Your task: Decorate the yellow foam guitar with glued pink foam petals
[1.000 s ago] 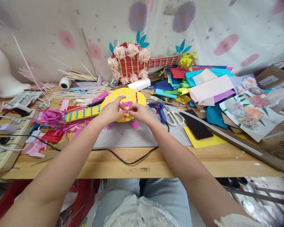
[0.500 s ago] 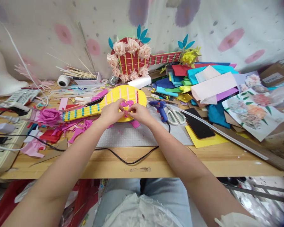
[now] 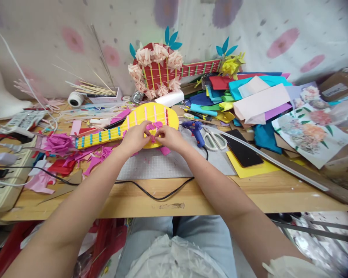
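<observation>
- Left hand (image 3: pixel 135 138) and right hand (image 3: pixel 170 138) meet over the lower edge of the yellow paper guitar (image 3: pixel 162 116), fingertips nearly touching each other.
- Fingers of both hands are drawn in narrow and pinch a small pink paper piece (image 3: pixel 152 138) between them. Its exact shape is too small to tell.
- The pink paper piece sits just above the guitar's round body, at its near rim, below a cluster of pink petals (image 3: pixel 154 125) already on the yellow face.
- The guitar lies flat on the wooden table (image 3: pixel 191 200), body toward the centre, neck with blue frets running out to the left.
- Its near edge overlaps a grey cutting mat (image 3: pixel 162 168). A pink scrap (image 3: pixel 164 151) lies on the mat just under the right hand.
- A blue glue gun (image 3: pixel 195 130) rests just right of the right hand, with its black cable (image 3: pixel 156 197) looping along the table's front edge.
- Scissors (image 3: pixel 214 141) lie beside the glue gun, and a black phone (image 3: pixel 240 150) lies on a yellow sheet (image 3: pixel 253 170) further right.
- A magenta paper flower (image 3: pixel 58 142) and pink offcuts lie near the guitar's neck end, left.
- A red paper guitar (image 3: pixel 159 75) trimmed with pale flowers leans against the backdrop behind.
- A stack of coloured paper (image 3: pixel 258 100) fills the right rear, with a floral print (image 3: pixel 307 133) beside it.
</observation>
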Motion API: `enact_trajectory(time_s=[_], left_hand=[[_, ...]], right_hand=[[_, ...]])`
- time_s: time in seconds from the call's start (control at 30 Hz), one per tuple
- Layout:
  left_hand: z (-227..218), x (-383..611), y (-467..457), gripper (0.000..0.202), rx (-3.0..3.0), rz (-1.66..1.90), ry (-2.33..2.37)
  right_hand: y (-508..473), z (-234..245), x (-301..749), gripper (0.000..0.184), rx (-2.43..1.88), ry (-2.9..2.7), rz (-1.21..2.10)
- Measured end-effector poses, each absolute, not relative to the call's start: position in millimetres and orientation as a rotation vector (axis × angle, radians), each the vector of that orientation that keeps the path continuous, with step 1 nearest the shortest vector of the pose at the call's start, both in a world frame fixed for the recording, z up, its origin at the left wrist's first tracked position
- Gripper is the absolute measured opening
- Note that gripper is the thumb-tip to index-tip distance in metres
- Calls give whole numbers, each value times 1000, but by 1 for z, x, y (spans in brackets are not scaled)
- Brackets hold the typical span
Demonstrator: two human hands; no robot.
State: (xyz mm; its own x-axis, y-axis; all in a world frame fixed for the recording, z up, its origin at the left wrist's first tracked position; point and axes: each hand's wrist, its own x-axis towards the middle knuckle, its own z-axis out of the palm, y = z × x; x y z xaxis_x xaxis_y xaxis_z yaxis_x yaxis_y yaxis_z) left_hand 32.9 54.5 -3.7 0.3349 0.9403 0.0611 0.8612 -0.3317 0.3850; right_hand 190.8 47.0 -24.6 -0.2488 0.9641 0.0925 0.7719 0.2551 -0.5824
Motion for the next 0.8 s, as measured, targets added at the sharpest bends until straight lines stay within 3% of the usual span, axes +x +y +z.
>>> enact_trajectory(time_s=[0.8], left_hand=[[-3, 33, 52, 48, 2365, 366, 1554]], right_hand=[[49, -26, 194, 19, -1535, -2226, 599]])
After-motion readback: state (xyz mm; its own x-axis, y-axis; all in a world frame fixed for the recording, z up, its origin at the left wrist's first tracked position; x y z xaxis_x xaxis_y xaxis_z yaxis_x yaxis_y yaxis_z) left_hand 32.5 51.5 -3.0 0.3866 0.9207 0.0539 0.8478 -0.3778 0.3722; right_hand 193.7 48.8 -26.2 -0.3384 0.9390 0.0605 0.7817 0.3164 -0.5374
